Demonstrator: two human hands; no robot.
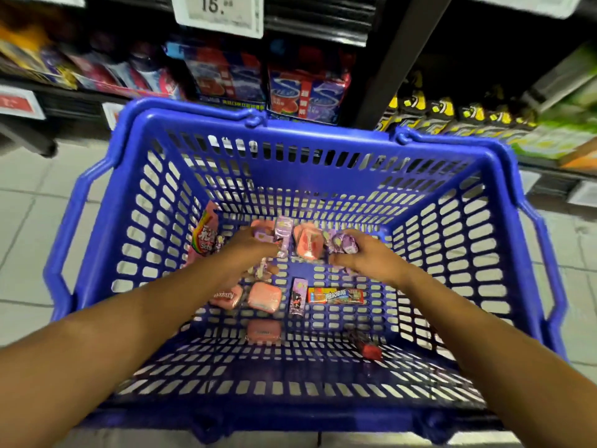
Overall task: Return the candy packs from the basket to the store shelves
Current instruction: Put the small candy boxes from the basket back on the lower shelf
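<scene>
- Blue basket [310,147] sits on the tiled floor [29,221], its far wall just in front of the store shelves [226,79].
- Both hands are down inside the basket, at the far end of its bottom.
- Left hand [248,253]: fingers curl round a purple candy pack [282,234] and pinch it; another small pack looks tucked under the palm, too blurred to be sure.
- Right hand [365,257]: fingers curl round a round purple pack [344,244], clamped on it.
- Between the two hands, on the basket bottom: a pink pack [307,242].
- Against the basket's left wall: a pink Skittles bag [206,234], standing on edge.
- Nearer the basket's middle, in a row: two pink tins [263,295], a purple stick pack [298,297], an orange bar pack [336,295].
- Toward the basket's near wall: one more pink tin [263,331] and a dark red pack [368,347], well apart.
- Above the basket's far rim: shelved packs, and a price tag [219,12] reading 15.
</scene>
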